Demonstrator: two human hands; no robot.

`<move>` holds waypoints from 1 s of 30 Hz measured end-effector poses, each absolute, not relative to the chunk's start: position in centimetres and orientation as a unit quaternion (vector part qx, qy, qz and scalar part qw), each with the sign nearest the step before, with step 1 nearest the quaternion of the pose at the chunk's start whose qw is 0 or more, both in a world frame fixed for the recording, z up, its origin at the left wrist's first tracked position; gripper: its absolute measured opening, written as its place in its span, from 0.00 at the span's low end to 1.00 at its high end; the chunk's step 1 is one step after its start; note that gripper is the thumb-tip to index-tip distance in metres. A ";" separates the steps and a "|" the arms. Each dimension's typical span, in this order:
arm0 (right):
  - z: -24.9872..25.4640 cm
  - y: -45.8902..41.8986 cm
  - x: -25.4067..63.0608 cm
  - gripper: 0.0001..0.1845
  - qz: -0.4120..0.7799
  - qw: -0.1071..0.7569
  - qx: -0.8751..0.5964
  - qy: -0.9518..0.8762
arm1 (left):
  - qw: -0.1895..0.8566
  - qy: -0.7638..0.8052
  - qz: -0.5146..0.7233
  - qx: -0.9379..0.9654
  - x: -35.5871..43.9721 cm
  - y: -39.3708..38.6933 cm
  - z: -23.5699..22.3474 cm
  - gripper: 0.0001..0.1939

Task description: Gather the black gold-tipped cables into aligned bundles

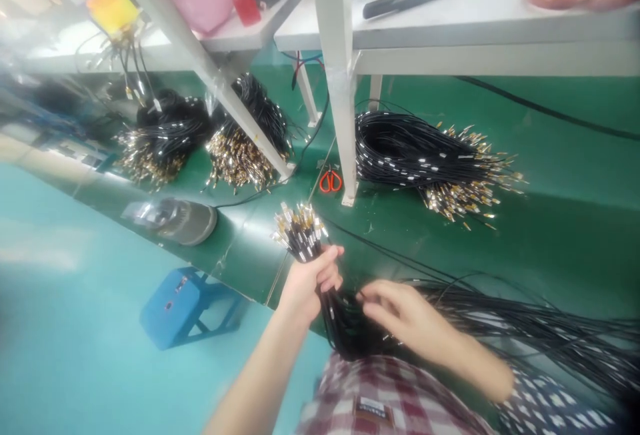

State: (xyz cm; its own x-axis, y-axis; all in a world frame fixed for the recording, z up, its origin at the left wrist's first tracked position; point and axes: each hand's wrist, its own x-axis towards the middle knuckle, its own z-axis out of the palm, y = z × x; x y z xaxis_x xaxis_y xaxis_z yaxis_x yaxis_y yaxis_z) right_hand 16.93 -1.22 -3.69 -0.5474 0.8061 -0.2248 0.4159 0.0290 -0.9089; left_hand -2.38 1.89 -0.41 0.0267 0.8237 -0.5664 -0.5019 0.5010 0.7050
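Observation:
My left hand (317,278) is closed round a bundle of thin black cables (335,328). Their metal and gold connector ends (300,225) stick up above the fist in a tight cluster. Below it the cables sag in a loop in front of the checked apron (390,395). My right hand (397,308) is beside the loop, its fingertips drawn together at the black cables; the exact grip is partly lost in the dark strands. Long loose cables (500,315) stretch from under my right forearm to the right edge.
Coiled cable bundles lie on the green bench at right (415,148), at centre left (245,148) and further left (165,135). Orange-handled scissors (331,181) lie by a white shelf post (343,88). A grey device (185,220) sits near the edge, above a blue stool (175,305).

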 end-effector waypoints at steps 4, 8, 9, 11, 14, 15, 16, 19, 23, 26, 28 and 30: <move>-2.2 -0.1 14.2 0.17 0.542 0.229 -0.441 -0.677 | 0.703 0.506 0.469 0.171 -2.2 1.5 -0.4 0.22; -2.5 1.2 14.0 0.18 0.550 0.214 -0.413 -0.694 | 0.700 0.522 0.457 0.166 -2.7 1.4 -0.8 0.18; -3.2 2.0 14.1 0.18 0.545 0.216 -0.408 -0.700 | 0.696 0.527 0.459 0.164 -2.9 1.4 -1.0 0.17; -5.5 4.4 14.4 0.18 0.503 0.225 -0.441 -0.709 | 0.688 0.527 0.471 0.163 -3.4 1.4 -1.2 0.17; -10.2 8.6 14.4 0.14 0.337 0.141 -0.596 -0.715 | 0.704 0.497 0.484 0.152 -4.0 1.3 -1.6 0.19; -11.6 9.6 14.3 0.12 0.308 0.096 -0.619 -0.717 | 0.714 0.484 0.483 0.147 -4.0 1.2 -1.6 0.19; -12.9 10.4 14.2 0.11 0.293 0.067 -0.628 -0.718 | 0.723 0.473 0.483 0.143 -4.1 1.1 -1.7 0.20; -15.3 11.2 13.9 0.07 0.291 0.036 -0.624 -0.724 | 0.736 0.456 0.483 0.128 -4.0 1.1 -1.9 0.21; -16.0 10.7 14.2 0.10 0.283 0.037 -0.624 -0.728 | 0.740 0.458 0.478 0.115 -3.8 1.5 -2.2 0.23; -16.0 10.5 14.3 0.07 0.289 0.036 -0.614 -0.734 | 0.735 0.473 0.474 0.112 -3.5 1.6 -2.1 0.24; -15.8 10.5 14.2 0.05 0.295 0.041 -0.611 -0.733 | 0.732 0.479 0.473 0.107 -3.4 1.5 -1.9 0.24; -15.4 10.4 14.3 0.08 0.300 0.058 -0.614 -0.728 | 0.731 0.479 0.475 0.106 -3.3 1.3 -1.8 0.24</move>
